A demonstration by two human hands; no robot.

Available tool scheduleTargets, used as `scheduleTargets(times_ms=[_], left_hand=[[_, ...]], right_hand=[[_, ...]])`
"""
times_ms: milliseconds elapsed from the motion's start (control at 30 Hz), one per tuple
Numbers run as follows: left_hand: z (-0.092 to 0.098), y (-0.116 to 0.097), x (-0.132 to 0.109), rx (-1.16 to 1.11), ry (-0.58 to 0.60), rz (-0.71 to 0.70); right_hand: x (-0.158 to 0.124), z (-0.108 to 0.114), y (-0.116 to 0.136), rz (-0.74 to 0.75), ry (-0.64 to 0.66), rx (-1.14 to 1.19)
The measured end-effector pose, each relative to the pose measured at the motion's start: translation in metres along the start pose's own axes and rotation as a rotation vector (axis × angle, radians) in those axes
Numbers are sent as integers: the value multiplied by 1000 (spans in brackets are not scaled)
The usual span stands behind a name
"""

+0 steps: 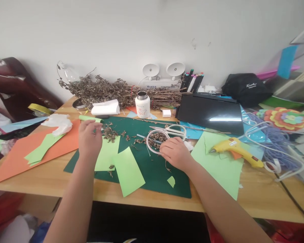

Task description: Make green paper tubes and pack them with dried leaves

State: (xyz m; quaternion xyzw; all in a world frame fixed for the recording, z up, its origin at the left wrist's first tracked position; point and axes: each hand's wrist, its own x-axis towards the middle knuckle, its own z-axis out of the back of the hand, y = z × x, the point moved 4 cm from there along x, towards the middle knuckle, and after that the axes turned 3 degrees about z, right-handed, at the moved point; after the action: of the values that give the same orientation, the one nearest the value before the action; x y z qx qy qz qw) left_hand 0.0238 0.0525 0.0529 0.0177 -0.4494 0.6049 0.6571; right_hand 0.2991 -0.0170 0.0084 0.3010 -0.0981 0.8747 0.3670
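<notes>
My right hand (176, 153) is closed on the near right edge of a round, pale ring like a tape roll (149, 148). Crumbled dried leaves (159, 137) lie inside and around that ring. White-handled scissors (182, 130) rest just behind the same hand. My left hand (90, 136) hovers at the left, its fingers loosely bent and apart, and nothing shows in them. Beside its fingertips is a small heap of dried leaves (110, 135) on a green paper sheet (107, 155). Another green sheet (129, 172) lies across the dark green cutting mat (154, 182).
A white open bottle (143, 105) stands behind the mat, before a bundle of dried stems (101, 89). A yellow glue gun (236, 150) lies on green paper at the right, near a black folder (210, 113). Orange paper (17, 162) covers the left side.
</notes>
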Motion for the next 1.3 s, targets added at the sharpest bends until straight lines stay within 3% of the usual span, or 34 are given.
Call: scheduleTargets(times_ms=[100, 267, 367, 433, 667, 933, 1133, 1300], left_hand=[[11, -6, -23, 108, 100, -213], [14, -44, -102, 133, 501, -588], [12, -57, -142, 134, 599, -672], [10, -56, -157, 182, 591, -649], [6, -41, -158, 378, 603, -501], [-5, -58, -163, 421, 818, -372], [-3, -82, -192, 355, 810, -447], [8, -79, -181, 234, 657, -494]], right_hand=[[-1, -1, 1, -19, -30, 39], [-2, 0, 0, -127, -65, 193], [-4, 4, -1, -170, -101, 275], [-6, 5, -2, -196, -133, 297], [-15, 0, -9, -420, -308, 644], [-9, -16, -7, -711, -206, 1523], [-14, -7, 46, -936, -172, 1840], [-36, 4, 97, -914, -268, 1973]])
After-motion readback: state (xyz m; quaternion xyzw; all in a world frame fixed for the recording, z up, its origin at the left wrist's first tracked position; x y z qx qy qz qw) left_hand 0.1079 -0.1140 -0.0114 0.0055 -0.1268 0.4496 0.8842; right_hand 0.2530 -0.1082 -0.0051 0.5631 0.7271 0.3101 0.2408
